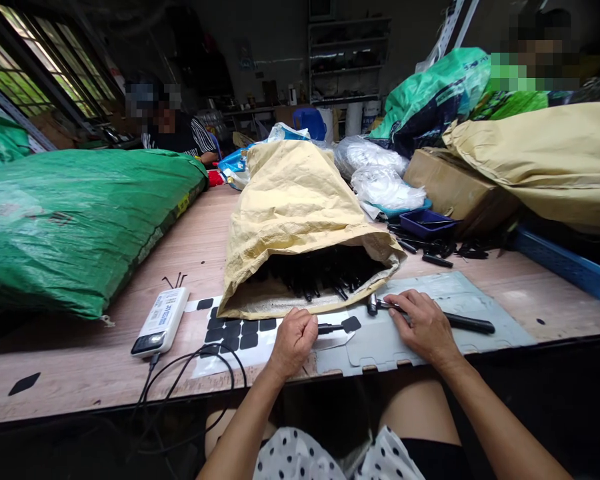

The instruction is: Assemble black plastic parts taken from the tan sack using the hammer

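Note:
My left hand (pixel 295 341) is closed in a fist round a slim black rod-like part (pixel 330 328), whose thin end points right. At that end shows a rounded black square (pixel 351 325); whether it is attached I cannot tell. My right hand (pixel 423 327) has its fingers over the metal neck of a hammer (pixel 467 323), which lies on a grey board (pixel 485 303). Its head is towards the left, its black handle to the right. A white sheet of rounded black square pads (pixel 233 331) lies left of my left hand.
An open beige sack (pixel 290 200) full of black rod-like parts faces me. A white power bank (pixel 161 321) with a cable lies left, near a green sack (pixel 80 220). Right are loose black parts (pixel 437 261), a purple tray (pixel 427 225) and a blue crate (pixel 570 267). Two people sit beyond.

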Motion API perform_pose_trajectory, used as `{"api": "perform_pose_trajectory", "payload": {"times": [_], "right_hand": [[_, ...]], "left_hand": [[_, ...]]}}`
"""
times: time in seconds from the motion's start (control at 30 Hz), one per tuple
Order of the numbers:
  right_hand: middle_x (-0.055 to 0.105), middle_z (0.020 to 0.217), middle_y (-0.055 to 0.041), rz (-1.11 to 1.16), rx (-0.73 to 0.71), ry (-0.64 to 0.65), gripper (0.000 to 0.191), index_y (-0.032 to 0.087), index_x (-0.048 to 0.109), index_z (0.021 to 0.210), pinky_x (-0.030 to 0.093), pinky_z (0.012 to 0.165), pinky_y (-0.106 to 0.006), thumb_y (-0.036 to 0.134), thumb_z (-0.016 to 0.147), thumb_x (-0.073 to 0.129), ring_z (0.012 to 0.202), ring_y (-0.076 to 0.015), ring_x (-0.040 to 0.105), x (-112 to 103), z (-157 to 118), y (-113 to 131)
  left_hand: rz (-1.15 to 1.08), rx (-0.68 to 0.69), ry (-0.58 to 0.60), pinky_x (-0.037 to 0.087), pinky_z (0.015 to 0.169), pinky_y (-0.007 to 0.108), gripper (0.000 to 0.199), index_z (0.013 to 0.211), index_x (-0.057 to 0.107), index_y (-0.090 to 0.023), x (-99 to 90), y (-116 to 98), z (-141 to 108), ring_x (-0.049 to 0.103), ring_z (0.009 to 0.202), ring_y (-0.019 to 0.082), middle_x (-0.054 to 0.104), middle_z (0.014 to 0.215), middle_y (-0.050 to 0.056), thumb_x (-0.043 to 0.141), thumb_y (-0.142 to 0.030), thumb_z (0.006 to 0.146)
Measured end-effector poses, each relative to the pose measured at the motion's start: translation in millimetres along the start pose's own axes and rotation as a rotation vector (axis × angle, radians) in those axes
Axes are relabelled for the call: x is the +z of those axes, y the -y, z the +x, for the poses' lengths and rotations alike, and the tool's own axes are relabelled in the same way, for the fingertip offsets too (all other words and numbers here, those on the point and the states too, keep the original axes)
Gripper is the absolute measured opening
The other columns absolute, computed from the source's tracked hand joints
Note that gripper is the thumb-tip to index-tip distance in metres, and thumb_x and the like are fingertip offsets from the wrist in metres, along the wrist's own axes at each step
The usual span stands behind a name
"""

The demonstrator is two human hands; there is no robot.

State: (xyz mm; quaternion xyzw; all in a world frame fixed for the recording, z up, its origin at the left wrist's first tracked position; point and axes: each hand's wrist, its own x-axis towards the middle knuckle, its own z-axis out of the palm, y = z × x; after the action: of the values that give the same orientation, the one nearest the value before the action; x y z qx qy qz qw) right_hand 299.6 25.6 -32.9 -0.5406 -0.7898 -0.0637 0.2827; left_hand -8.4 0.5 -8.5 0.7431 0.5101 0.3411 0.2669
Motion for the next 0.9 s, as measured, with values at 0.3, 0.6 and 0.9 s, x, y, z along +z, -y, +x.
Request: {"api": "perform_pose_trajectory", "payload": {"times": [0.3,0.6,0.9], "right_hand": [[0.064,0.096,-0.0050,0.009,0.034,0.009,0.023,0.024,0.068,0.111,0.041,0.082,-0.035,0.024,0.092,0.056,0.090,-0.0220,0.055,-1.5,1.4,3.0],[0.064,0.096,-0.0055,0.001,0.037,0.015,0.023,0.024,0.068,0.111,0.041,0.080,-0.035,0.024,0.092,0.056,0.090,-0.0220,0.055,-3.2,1.4,3.9],[0.063,0.096,-0.0057,0.001,0.036,0.006,0.022,0.025,0.068,0.110,0.040,0.080,-0.035,0.023,0.091,0.056,0.090,-0.0224,0.055,-3.5,1.4,4.8]], "left_hand": [[-0.077,0.061,0.004,0.039,0.077,0.035,0.037,0.080,0.058,-0.020,-2.6,2.5,-1.4,0.050,0.081,0.020,0.057,0.081,0.004,0.035,-0.036,0.104],[-0.060,0.049,0.031,0.042,0.082,0.036,0.031,0.084,0.062,-0.020,-5.1,-1.9,-0.9,0.055,0.086,0.022,0.062,0.085,0.006,0.039,-0.035,0.101],[-0.046,0.045,0.031,0.041,0.081,0.035,0.023,0.083,0.062,-0.021,-5.6,-4.8,-2.0,0.055,0.086,0.022,0.063,0.084,0.004,0.046,-0.030,0.096]]}}
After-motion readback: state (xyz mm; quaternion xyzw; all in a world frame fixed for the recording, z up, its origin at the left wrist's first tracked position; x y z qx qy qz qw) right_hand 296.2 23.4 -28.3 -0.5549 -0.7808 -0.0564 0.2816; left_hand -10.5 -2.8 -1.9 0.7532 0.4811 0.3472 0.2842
